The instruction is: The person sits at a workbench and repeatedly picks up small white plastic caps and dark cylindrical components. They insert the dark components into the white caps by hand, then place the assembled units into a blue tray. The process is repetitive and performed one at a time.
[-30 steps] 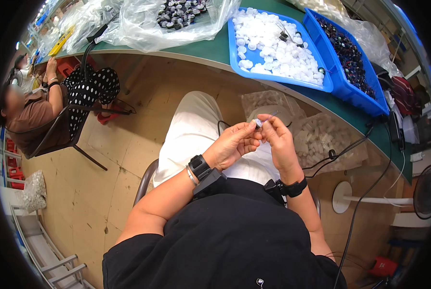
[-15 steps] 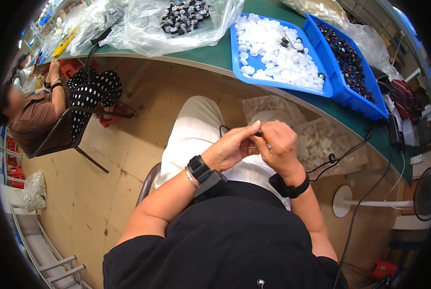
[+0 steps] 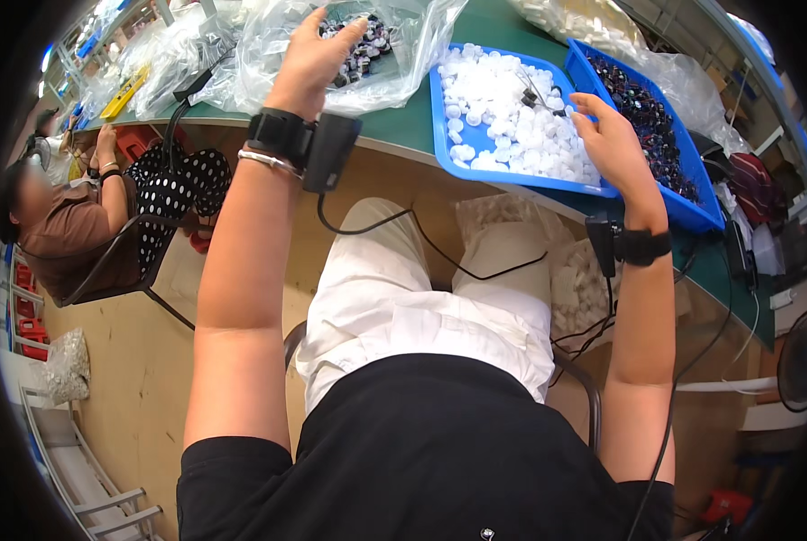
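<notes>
Sits in a black shirt (image 3: 403,451) and white trousers (image 3: 421,334), with a black cable (image 3: 354,233) looping over the lap from the left wrist. Below the table edge, by the right knee: a clear sack (image 3: 579,288) of pale pieces.

Beyond it, on the green table (image 3: 403,126): a blue tray (image 3: 478,137), long axis slanting from upper left to lower right. Inside: white caps (image 3: 521,135), small, round, translucent-looking, heaped thickly; tipped at many angles, sharing no one direction. On top of these: dark wired pieces (image 3: 530,97), with thin leads running upward.

Over the tray's right edge: the right hand (image 3: 620,153), loosely opened, with fingers slightly bent and pointing leftward over the caps. Cannot tell touching from hovering. Just beside the tray: a deeper blue bin (image 3: 692,209), slanting the same way but more steeply, full of tangled dark parts (image 3: 638,113).

Off to the left, reaching farther: the left hand (image 3: 318,59), released, with thumb and fingers spread and pointing away from the body, over a clear plastic bag (image 3: 263,72). In the bag, by the thumb: small parts (image 3: 367,59), black with pale, glossy bits, stubby, piled together, turned every way; too small for reading a long axis. Cannot tell contact here either.

Farther left: a long yellow object (image 3: 125,93), slanting up to the right, near a seated co-worker (image 3: 65,212) in brown.
</notes>
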A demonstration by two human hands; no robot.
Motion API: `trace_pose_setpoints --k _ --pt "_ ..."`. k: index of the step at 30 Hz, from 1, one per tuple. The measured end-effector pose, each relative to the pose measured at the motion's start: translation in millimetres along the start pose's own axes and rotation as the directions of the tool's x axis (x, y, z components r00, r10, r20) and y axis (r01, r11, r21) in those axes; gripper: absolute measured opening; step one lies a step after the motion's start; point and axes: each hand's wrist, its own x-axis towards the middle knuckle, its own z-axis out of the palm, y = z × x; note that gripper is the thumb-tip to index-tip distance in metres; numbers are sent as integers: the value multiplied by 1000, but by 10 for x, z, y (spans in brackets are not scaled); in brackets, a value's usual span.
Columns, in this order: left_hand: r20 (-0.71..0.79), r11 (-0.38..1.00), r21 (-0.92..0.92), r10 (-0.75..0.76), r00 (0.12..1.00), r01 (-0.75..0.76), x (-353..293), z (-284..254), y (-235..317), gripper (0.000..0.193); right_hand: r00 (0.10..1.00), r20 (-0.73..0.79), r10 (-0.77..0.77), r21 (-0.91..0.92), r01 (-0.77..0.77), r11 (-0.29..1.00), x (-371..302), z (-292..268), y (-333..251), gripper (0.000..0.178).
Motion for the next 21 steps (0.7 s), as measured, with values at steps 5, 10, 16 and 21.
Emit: trace_pose_setpoints --k 5,10,16,21 --pt "234 977 200 29 972 -77 -129 468 -109 32 975 181 -129 -158 158 975 464 175 -135 37" --pt "491 828 364 219 843 -427 -122 1111 -507 43 923 384 -30 -407 199 891 863 511 53 41" --pt "554 631 636 27 832 -444 9 1231 -428 45 927 336 -165 -450 311 837 712 473 -120 28" --pt "613 613 600 59 788 -513 -26 1197 -474 42 933 290 -212 -311 301 901 647 418 -150 29"
